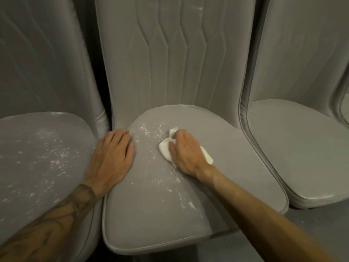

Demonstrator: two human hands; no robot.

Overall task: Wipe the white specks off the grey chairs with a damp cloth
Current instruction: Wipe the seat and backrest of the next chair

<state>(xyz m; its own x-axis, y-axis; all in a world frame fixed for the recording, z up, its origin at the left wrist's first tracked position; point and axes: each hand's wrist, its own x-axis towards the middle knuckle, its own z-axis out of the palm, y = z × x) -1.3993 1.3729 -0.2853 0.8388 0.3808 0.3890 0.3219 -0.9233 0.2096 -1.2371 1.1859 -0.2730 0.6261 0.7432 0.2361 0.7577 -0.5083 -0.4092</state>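
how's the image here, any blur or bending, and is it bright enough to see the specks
Head view: dim, flat light with no glare; the wide-angle lens bends the chair backs outward at the edges; the specks beside the cloth on the middle seat read clearly; those on the left seat look soft and smeared.

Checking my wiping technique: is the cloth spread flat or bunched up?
Bunched up: the white cloth shows as crumpled lumps around the right hand gripping it.

Right hand [186,151] presses cloth [164,148] (white) on speckled seat [151,214].
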